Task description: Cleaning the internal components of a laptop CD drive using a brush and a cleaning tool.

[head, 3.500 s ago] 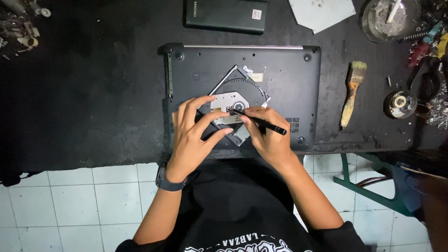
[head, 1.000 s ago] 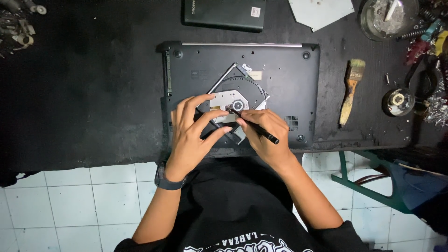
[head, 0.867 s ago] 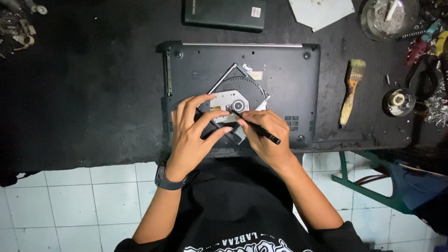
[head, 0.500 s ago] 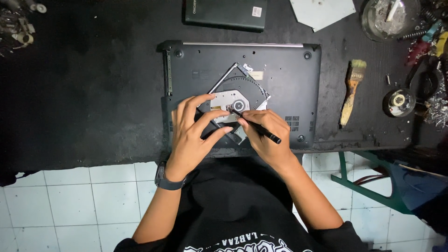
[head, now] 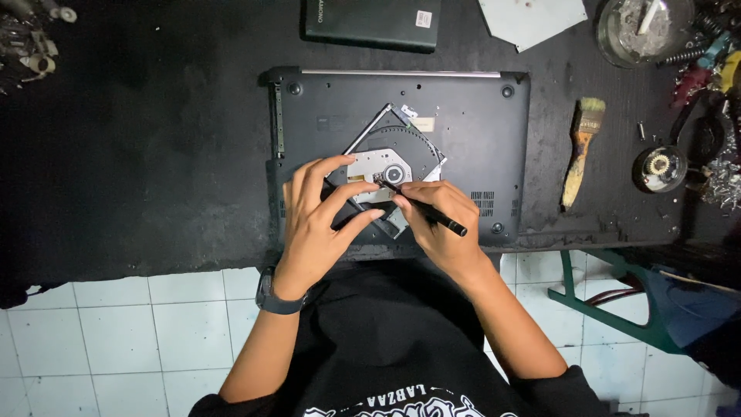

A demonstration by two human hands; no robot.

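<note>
Resting on black bench [head: 139,154] over white tiles [head: 116,332] | left hand [head: 320,220] spread on drive [head: 394,158] | right hand [head: 436,224] pinching screwdriver [head: 428,210]

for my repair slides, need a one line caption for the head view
Left hand steadies an optical drive lying on an upturned laptop while the right hand works a thin black tool on it.

The near corner of the square silver and black optical drive [head: 394,158] is hidden under the left hand [head: 320,220] and the right hand [head: 436,228]. The tip of the thin black screwdriver [head: 424,208] is too small to tell where it touches. Far beyond the hands, the dark flat rectangular device [head: 370,22] and the round glass ashtray [head: 644,31] are cut off by the top edge.
</note>
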